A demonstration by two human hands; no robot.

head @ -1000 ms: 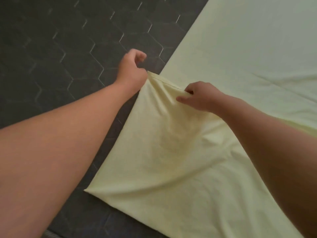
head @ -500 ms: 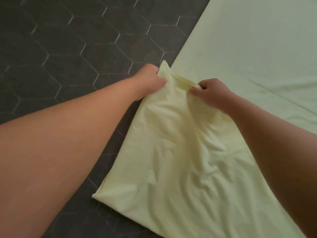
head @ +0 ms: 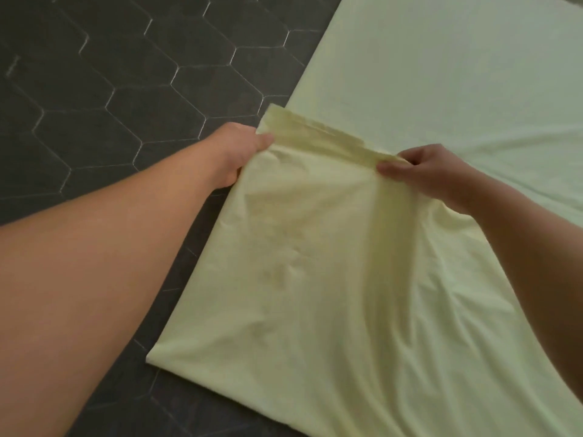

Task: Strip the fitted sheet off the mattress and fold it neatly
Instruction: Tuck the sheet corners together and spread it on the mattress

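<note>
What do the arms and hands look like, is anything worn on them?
The left forearm and right forearm are bare to the frame edge, no sleeves in view. The left hand and right hand wear no gloves; no watch, bracelet or ring shows.

I see only dark grey hexagon floor tiles (head: 94, 105) with pale grout lines, filling my view from 7 round to 12 o'clock.
</note>
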